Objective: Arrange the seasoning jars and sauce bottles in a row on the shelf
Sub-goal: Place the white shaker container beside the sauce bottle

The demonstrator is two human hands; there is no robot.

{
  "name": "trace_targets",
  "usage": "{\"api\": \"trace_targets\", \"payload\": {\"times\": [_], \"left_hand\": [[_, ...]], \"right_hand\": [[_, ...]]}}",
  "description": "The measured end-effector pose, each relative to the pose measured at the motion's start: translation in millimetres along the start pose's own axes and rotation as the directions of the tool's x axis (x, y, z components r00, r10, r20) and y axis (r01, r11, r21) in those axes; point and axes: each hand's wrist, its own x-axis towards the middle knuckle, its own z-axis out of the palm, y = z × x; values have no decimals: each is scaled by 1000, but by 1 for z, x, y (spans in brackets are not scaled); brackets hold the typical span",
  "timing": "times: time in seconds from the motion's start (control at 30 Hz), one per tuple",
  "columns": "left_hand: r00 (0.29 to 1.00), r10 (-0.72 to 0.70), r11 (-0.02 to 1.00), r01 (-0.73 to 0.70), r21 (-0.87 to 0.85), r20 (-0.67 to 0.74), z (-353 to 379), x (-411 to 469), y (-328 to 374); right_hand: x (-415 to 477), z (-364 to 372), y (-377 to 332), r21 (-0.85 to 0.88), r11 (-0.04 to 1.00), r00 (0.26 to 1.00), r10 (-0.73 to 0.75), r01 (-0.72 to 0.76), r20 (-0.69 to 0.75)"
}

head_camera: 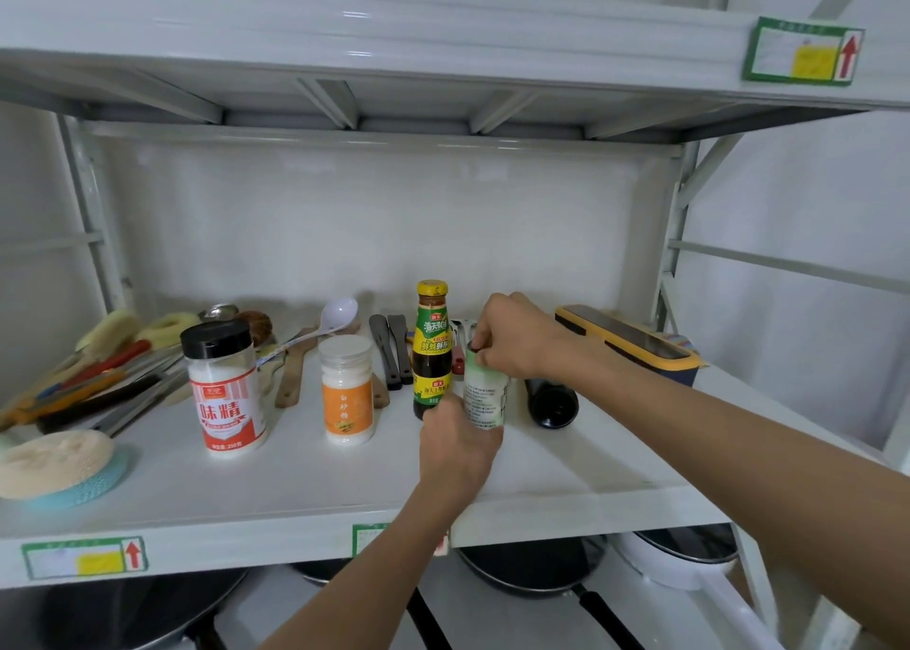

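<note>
I hold the green-and-white jar [485,398] upright, my left hand [455,445] gripping its base, my right hand [512,336] its cap, touching the sauce bottle [432,349] at nine o'clock; the fallen dark bottle [551,403] lies at three.

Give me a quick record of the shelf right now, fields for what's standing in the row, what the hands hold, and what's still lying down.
standing in row: red-label jar, orange-label jar, sauce bottle
held: white jar, just right of the sauce bottle
left hand: grips the white jar's base
right hand: on the white jar's top
lying down: dark bottle, right of the white jar
behind: utensils
</note>
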Motion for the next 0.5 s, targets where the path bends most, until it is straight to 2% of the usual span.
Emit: {"api": "trace_targets", "payload": {"times": [0.23, 0.5], "left_hand": [[999, 38, 999, -38, -23, 9, -2, 0, 2], [999, 38, 993, -37, -114, 8, -1, 6, 6]], "right_hand": [[2, -12, -3, -45, 998, 987, -31, 38, 155], [4, -14, -3, -48, 997, 992, -48, 54, 117]]}}
